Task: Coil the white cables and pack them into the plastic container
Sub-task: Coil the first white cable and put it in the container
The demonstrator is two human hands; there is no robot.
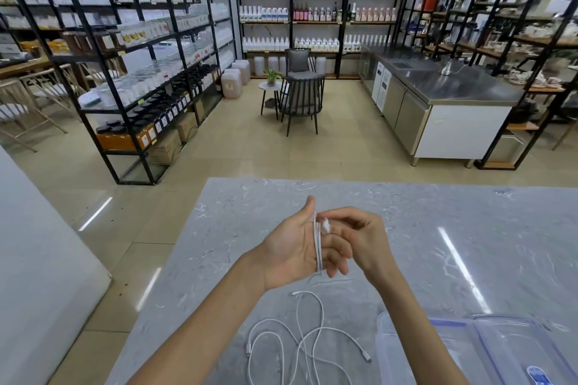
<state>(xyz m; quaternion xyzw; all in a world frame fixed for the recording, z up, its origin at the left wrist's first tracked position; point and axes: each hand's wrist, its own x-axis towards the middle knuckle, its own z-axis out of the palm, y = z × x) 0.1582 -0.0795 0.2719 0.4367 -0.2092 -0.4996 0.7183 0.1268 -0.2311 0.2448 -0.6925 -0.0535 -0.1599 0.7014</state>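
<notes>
My left hand (294, 247) is held palm-up above the grey marble table (469, 228), with a white cable (318, 247) wound in several loops across its fingers. My right hand (353, 237) pinches the end of that cable beside the left fingertips. More loose white cables (300, 337) lie tangled on the table below my hands, their connectors showing. A clear plastic container (406, 353) with blue clips stands at the lower right, with its lid (516, 344) next to it.
The table's far edge runs across the middle of the view, its left edge drops to a tiled floor. Beyond stand black shelving racks with bottles (150, 56), a steel counter (438, 94), and chairs with a small round table (294, 94).
</notes>
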